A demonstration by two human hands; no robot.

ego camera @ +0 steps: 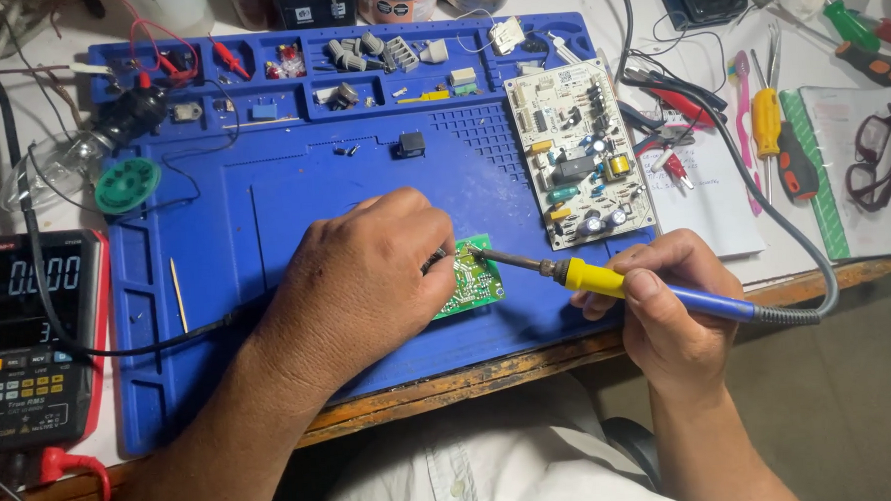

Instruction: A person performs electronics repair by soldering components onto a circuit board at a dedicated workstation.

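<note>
blue silicone work mat [263, 198] on desk [531, 362] | small green circuit board [475, 284] on mat, front centre | large white circuit board [577, 155] behind-right | black digital multimeter [34, 339] left of mat

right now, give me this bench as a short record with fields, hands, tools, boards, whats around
left hand: rests on the small green circuit board, holding it down on the blue work mat
right hand: grips the soldering iron, tip at the board's upper edge
second board: larger white circuit board, to the right on the mat
left of mat: multimeter, display lit
right of mat: screwdrivers, glasses
</note>
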